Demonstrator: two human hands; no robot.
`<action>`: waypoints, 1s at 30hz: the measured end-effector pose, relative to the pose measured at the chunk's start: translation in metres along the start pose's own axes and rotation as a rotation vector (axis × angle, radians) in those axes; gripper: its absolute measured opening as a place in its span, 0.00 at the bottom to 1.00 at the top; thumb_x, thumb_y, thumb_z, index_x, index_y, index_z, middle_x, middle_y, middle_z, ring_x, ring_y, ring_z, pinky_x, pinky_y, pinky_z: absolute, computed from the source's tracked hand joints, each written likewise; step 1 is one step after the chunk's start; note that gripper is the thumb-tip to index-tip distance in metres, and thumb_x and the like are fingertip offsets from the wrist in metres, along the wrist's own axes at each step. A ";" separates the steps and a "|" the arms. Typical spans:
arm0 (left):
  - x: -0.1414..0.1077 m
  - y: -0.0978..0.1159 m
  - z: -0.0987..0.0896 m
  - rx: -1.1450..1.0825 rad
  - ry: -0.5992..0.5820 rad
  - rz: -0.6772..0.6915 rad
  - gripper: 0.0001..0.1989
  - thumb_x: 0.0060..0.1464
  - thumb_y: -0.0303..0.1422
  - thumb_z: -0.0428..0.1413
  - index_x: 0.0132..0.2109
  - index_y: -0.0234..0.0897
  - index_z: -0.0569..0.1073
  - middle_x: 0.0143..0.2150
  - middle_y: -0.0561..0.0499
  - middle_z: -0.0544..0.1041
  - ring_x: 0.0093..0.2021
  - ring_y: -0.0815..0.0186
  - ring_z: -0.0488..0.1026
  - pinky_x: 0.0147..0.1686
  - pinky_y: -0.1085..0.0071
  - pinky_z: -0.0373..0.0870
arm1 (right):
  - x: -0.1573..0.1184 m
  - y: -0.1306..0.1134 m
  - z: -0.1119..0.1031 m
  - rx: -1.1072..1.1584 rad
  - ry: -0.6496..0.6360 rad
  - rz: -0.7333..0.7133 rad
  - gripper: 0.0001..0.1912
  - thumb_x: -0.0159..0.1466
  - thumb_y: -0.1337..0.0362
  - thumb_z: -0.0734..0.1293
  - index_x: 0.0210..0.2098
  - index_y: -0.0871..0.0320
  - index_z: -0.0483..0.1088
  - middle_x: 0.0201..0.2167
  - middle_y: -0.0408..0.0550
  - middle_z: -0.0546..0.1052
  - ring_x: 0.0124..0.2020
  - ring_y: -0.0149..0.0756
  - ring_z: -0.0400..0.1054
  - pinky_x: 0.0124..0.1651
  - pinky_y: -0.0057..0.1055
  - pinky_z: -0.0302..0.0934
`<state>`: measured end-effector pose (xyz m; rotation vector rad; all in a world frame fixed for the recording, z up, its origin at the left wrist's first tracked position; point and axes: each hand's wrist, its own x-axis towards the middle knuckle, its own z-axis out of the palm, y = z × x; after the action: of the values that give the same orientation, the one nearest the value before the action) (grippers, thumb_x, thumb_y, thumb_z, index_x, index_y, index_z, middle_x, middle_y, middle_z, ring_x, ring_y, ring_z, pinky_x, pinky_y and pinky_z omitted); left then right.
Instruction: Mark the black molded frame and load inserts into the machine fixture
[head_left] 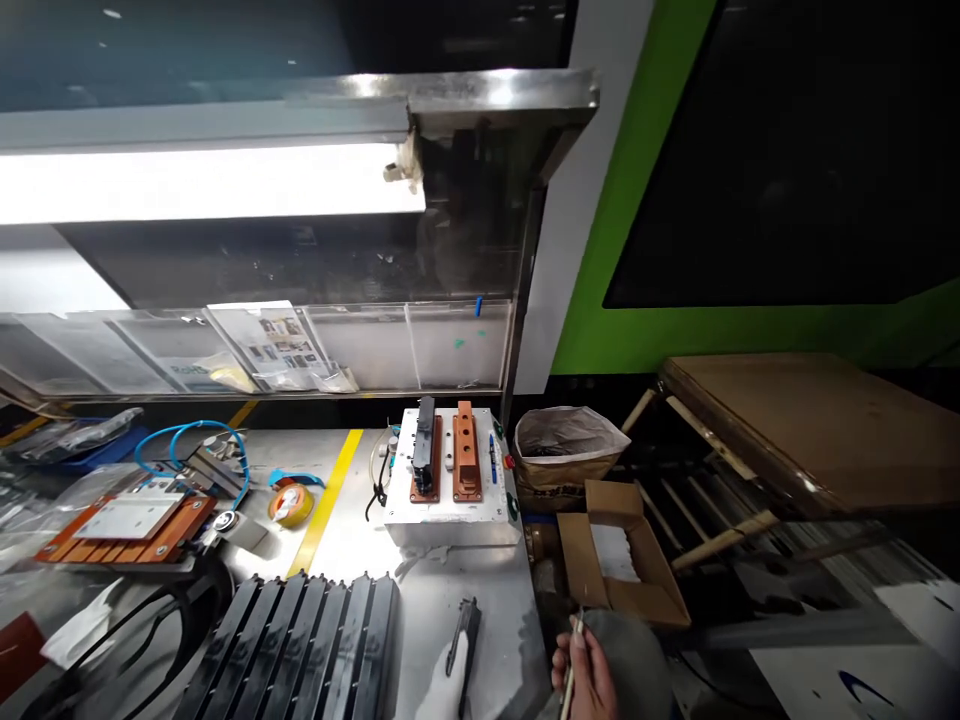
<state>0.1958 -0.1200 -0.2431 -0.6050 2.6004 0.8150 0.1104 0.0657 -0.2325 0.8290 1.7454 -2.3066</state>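
Between your gloved left hand (450,680) fingers, you are gripping a black strip (463,640); your right hand (589,675) is pinching a thin stick (571,665). Trimming appears underway; next, the stick tip needs aligning against the strip edge.

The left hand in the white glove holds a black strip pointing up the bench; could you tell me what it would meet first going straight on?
Probably the white fixture box, though depth is unclear.
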 end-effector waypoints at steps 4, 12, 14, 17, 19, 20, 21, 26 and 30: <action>0.042 -0.007 0.009 0.003 -0.164 -0.006 0.45 0.50 0.17 0.50 0.74 0.42 0.52 0.75 0.34 0.52 0.69 0.61 0.63 0.62 0.71 0.66 | 0.002 0.000 0.010 -0.140 -0.002 -0.028 0.45 0.47 0.32 0.73 0.54 0.55 0.70 0.36 0.47 0.79 0.26 0.34 0.67 0.22 0.29 0.60; 0.053 0.016 -0.026 0.023 0.303 0.116 0.29 0.56 0.34 0.54 0.65 0.34 0.71 0.70 0.31 0.64 0.68 0.50 0.66 0.63 0.57 0.68 | 0.027 -0.097 0.097 -0.618 -0.381 -0.320 0.31 0.63 0.41 0.66 0.60 0.48 0.73 0.58 0.51 0.76 0.53 0.49 0.73 0.49 0.35 0.70; 0.050 0.026 -0.067 0.054 0.469 0.234 0.26 0.59 0.33 0.52 0.65 0.39 0.71 0.70 0.36 0.65 0.68 0.54 0.65 0.65 0.59 0.67 | 0.036 -0.129 0.136 -0.702 -0.516 -0.625 0.26 0.70 0.48 0.59 0.61 0.50 0.72 0.59 0.51 0.74 0.58 0.46 0.69 0.57 0.36 0.65; 0.067 0.050 -0.153 -0.016 0.748 0.273 0.24 0.66 0.38 0.46 0.66 0.40 0.67 0.70 0.39 0.64 0.68 0.57 0.64 0.65 0.58 0.67 | 0.050 -0.167 0.201 -0.880 -0.644 -0.905 0.24 0.74 0.57 0.54 0.62 0.52 0.70 0.51 0.52 0.75 0.50 0.40 0.72 0.54 0.33 0.65; 0.093 0.068 -0.210 -0.014 0.838 0.296 0.24 0.66 0.39 0.46 0.65 0.37 0.66 0.71 0.38 0.60 0.72 0.54 0.57 0.68 0.56 0.62 | 0.058 -0.184 0.242 -1.061 -0.667 -1.018 0.23 0.74 0.60 0.54 0.62 0.51 0.70 0.49 0.50 0.75 0.46 0.36 0.72 0.49 0.30 0.64; 0.108 0.076 -0.234 0.014 0.839 0.308 0.26 0.66 0.40 0.47 0.67 0.37 0.65 0.71 0.38 0.60 0.72 0.53 0.56 0.68 0.56 0.60 | 0.061 -0.189 0.261 -1.158 -0.661 -1.062 0.22 0.74 0.62 0.54 0.62 0.49 0.70 0.48 0.49 0.74 0.44 0.36 0.71 0.47 0.29 0.64; 0.124 0.083 -0.253 0.036 0.815 0.322 0.27 0.64 0.40 0.50 0.67 0.36 0.64 0.69 0.36 0.63 0.70 0.51 0.58 0.68 0.55 0.60 | 0.065 -0.194 0.278 -1.242 -0.649 -1.100 0.22 0.74 0.63 0.55 0.62 0.48 0.70 0.47 0.48 0.74 0.43 0.35 0.70 0.45 0.28 0.63; 0.175 0.097 -0.279 0.017 0.678 0.280 0.29 0.60 0.36 0.53 0.67 0.41 0.65 0.65 0.38 0.69 0.62 0.51 0.69 0.58 0.60 0.71 | 0.079 -0.198 0.326 -1.398 -0.665 -1.218 0.22 0.73 0.68 0.56 0.59 0.43 0.72 0.43 0.47 0.74 0.45 0.37 0.67 0.44 0.29 0.57; 0.184 0.094 -0.266 -0.038 0.623 0.211 0.27 0.62 0.31 0.47 0.68 0.42 0.64 0.66 0.38 0.68 0.60 0.53 0.72 0.56 0.59 0.72 | 0.089 -0.193 0.334 -1.449 -0.708 -1.249 0.24 0.72 0.70 0.55 0.57 0.43 0.73 0.42 0.47 0.74 0.44 0.37 0.65 0.44 0.29 0.56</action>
<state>-0.0585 -0.2640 -0.0760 -0.6901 3.2652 0.8427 -0.1607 -0.1609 -0.0532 -1.3558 2.8440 -0.5310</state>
